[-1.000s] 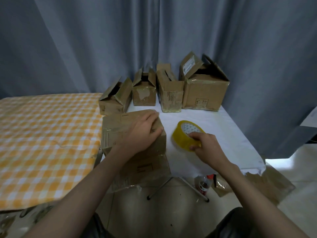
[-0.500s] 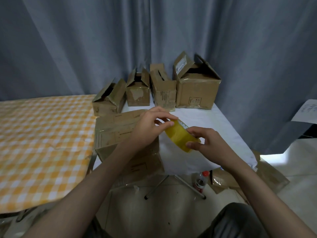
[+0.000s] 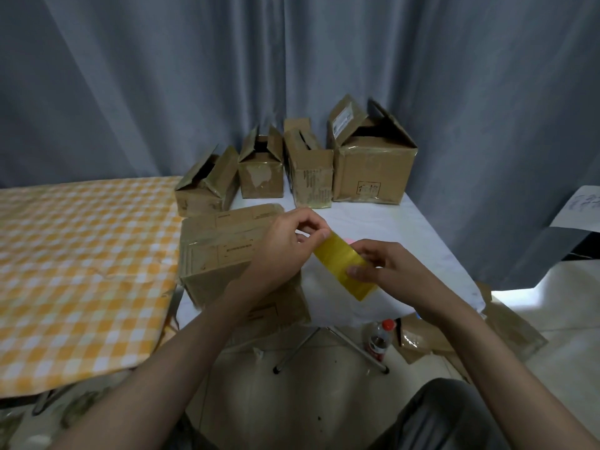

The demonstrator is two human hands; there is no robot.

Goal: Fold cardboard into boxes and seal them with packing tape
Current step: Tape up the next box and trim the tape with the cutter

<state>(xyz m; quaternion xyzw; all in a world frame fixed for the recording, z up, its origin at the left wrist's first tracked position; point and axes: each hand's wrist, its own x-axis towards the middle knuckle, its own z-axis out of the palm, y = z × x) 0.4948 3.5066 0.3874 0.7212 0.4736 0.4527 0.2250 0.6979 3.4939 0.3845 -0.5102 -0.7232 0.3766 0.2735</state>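
A yellow roll of packing tape [image 3: 343, 265] is held edge-on above the white table [image 3: 406, 228]. My right hand [image 3: 389, 271] grips the roll at its near side, thumb on the outer face. My left hand [image 3: 289, 245] has its fingertips curled onto the roll's upper end, pinching at the tape there. Under my left wrist lies a closed brown cardboard box [image 3: 227, 251] on the table's left part, its printed top facing up.
Several open-flapped cardboard boxes [image 3: 373, 167] stand in a row at the table's back, against a grey curtain. An orange checked tablecloth [image 3: 81, 264] covers the table to the left. On the floor are a red-capped bottle [image 3: 380, 339] and flattened cardboard [image 3: 516, 329].
My left hand left the box top and came to the tape roll. My right hand lifted the roll off the table and turned it edge-on.
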